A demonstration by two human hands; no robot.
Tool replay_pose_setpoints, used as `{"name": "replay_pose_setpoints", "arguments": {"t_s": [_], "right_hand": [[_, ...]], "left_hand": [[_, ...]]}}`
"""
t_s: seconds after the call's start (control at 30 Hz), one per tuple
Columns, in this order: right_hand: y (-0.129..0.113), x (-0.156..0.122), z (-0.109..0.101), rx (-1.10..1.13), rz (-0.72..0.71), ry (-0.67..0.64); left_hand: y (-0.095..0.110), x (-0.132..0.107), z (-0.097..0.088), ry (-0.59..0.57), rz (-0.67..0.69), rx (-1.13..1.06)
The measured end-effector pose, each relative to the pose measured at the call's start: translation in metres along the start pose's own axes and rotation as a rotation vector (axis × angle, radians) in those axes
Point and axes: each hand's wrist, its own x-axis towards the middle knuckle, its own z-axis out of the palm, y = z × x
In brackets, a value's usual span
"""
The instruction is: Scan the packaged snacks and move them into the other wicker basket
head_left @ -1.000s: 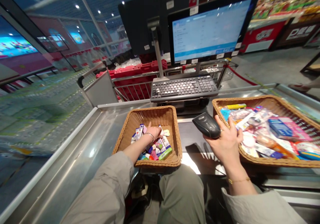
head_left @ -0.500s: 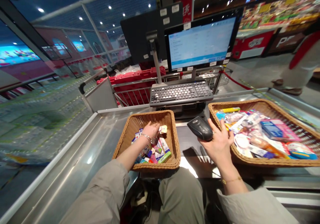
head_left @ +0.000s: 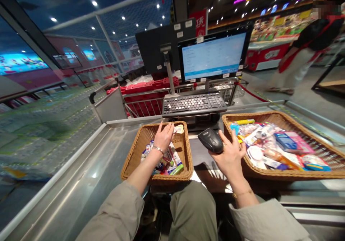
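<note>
My left hand (head_left: pixel 163 137) is raised over the small wicker basket (head_left: pixel 132 160) and pinches a small pale packet (head_left: pixel 178 129) at its fingertips. Under it lie several small colourful packets (head_left: pixel 169 162). My right hand (head_left: pixel 229 153) grips a black barcode scanner (head_left: pixel 210 139) between the two baskets, with some fingers spread toward the large wicker basket (head_left: pixel 296 174), which is full of wrapped goods (head_left: pixel 272 144).
A keyboard (head_left: pixel 194 103) and a lit monitor (head_left: pixel 212 56) stand behind the baskets on the steel counter (head_left: pixel 81 176). Red crates in a trolley (head_left: pixel 145 90) sit beyond. A person (head_left: pixel 304 50) walks at the far right.
My left hand has risen out of the small basket with a pale packet. My right hand with the scanner has shifted slightly left. A person has walked into view at the right.
</note>
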Motion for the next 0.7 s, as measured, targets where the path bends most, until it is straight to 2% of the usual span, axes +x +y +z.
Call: {"name": "replay_pose_setpoints", "arguments": {"t_s": [0.23,0.7], "right_hand": [[-0.006,0.000,-0.003,-0.003,-0.011,-0.005],[-0.004,-0.001,-0.008,-0.034,-0.023,-0.036]], "left_hand": [[0.025,0.014,-0.005,0.107,0.006,-0.037],[0.050,0.029,0.001,0.130,0.021,-0.065]]}}
